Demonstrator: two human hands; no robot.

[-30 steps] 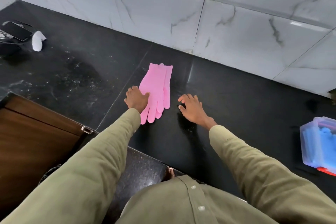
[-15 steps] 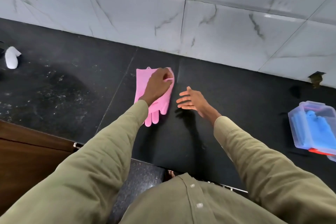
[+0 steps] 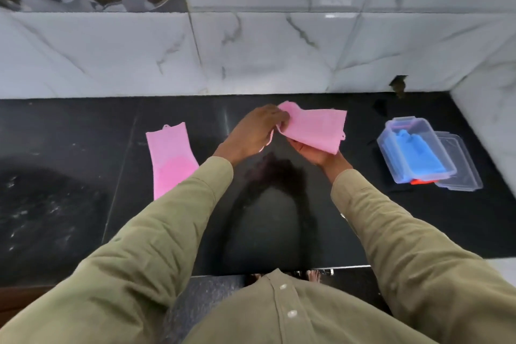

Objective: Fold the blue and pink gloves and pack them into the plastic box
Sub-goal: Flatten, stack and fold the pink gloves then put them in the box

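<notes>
One pink glove [image 3: 314,128] is lifted above the black counter, held between both hands. My left hand [image 3: 251,134] grips its left end from above. My right hand [image 3: 315,154] supports it from below, palm up. A second pink glove [image 3: 170,156] lies flat on the counter to the left, its lower part hidden by my left sleeve. The clear plastic box [image 3: 418,173] stands at the right with blue gloves [image 3: 414,153] folded inside.
The box's clear lid [image 3: 463,173] lies against its right side, with something red [image 3: 421,182] at the box's front edge. A white marble wall runs along the back and turns at the right. The counter's front edge is near my body.
The top pink glove has been lifted off the counter and is now held in both hands, further right. The other pink glove stays on the counter. The camera has swung right.
</notes>
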